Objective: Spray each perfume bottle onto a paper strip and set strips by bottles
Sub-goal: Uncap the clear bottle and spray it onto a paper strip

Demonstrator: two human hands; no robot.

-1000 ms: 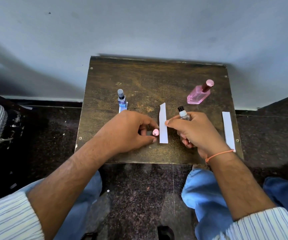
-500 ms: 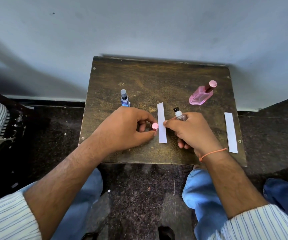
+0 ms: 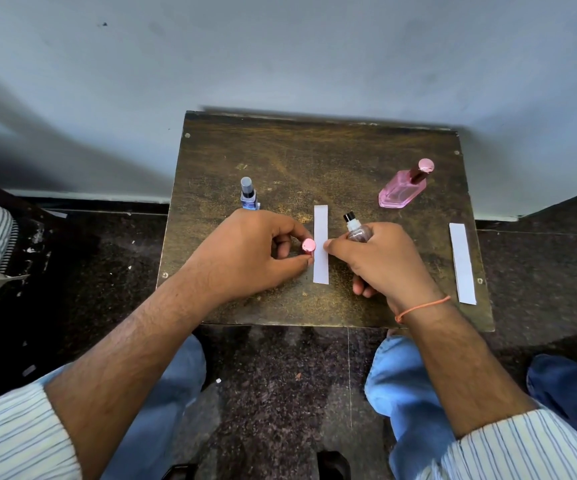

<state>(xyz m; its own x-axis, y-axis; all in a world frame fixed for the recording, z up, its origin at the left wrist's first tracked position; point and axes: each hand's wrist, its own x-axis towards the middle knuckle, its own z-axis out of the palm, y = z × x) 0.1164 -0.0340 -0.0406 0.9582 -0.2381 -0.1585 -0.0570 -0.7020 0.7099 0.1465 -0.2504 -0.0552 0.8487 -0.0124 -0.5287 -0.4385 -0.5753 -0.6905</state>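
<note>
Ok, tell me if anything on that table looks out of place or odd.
Nothing spilled or broken. One oddity: the pink bottle leans toward the far right, while the blue bottle stands upright. The left hand holds a pink cap, off the small bottle in the right hand.

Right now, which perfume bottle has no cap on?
The small clear bottle that the right hand grips: its black sprayer is bare. The blue bottle and the pink bottle have caps on.
</note>
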